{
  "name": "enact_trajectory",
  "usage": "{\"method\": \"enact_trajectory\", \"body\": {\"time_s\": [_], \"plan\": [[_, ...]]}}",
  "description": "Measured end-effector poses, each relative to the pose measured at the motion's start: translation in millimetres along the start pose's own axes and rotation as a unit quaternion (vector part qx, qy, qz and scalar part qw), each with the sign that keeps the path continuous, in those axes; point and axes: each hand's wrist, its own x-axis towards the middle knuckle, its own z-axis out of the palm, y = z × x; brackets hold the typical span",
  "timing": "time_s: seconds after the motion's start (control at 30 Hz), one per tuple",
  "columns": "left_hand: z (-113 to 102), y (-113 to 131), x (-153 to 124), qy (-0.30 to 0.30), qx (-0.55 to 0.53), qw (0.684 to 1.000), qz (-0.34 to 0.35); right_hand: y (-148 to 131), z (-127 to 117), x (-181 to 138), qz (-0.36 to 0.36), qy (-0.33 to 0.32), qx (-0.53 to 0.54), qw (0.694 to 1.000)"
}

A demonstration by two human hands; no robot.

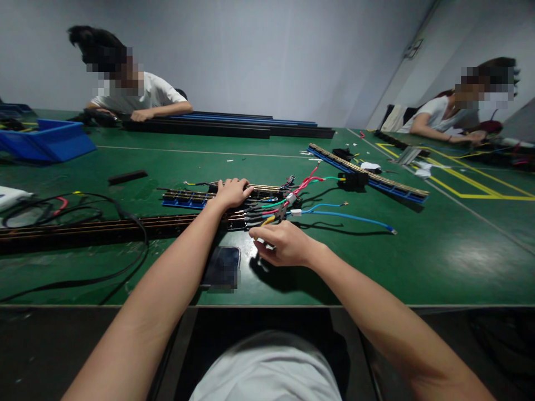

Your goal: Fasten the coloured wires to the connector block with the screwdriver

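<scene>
My left hand (232, 192) lies palm down with curled fingers on the end of a short blue rail with brass strips (190, 198), pressing it onto the green table (418, 262). My right hand (282, 243) is closed in a pinch just in front of the rail ends, at a small pale piece I cannot make out. A bundle of coloured wires (288, 203), red, green, blue and yellow, fans out from the rails to the right. A long dark rail (104, 228) runs left from under my left arm.
A phone (223, 267) lies near the table's front edge between my arms. Black cable (83, 211) loops at left, near a blue bin (50, 140). Another blue rail (371, 175) lies at right. Two other people work at the far side, with long black rails (234, 127).
</scene>
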Motion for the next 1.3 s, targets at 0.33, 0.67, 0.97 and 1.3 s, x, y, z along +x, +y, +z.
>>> {"method": "enact_trajectory", "body": {"time_s": [0.33, 0.67, 0.97, 1.3], "plan": [[-0.8, -0.3, -0.6, -0.003, -0.011, 1.0, 0.003, 6.9, -17.2, 1.0, 0.12, 0.18, 0.145, 0.965], [-2.9, -0.5, -2.0, -0.008, -0.016, 1.0, 0.007, 20.9, -57.2, 2.1, 0.223, 0.484, 0.397, 0.748], [1.5, -2.4, 1.3, 0.001, -0.009, 1.0, 0.01, 10.7, -38.4, 4.0, 0.236, 0.403, 0.377, 0.8], [-0.4, 0.2, 0.0, -0.002, -0.002, 1.0, -0.001, -11.7, -12.6, 3.8, -0.083, 0.147, 0.035, 0.985]]}}
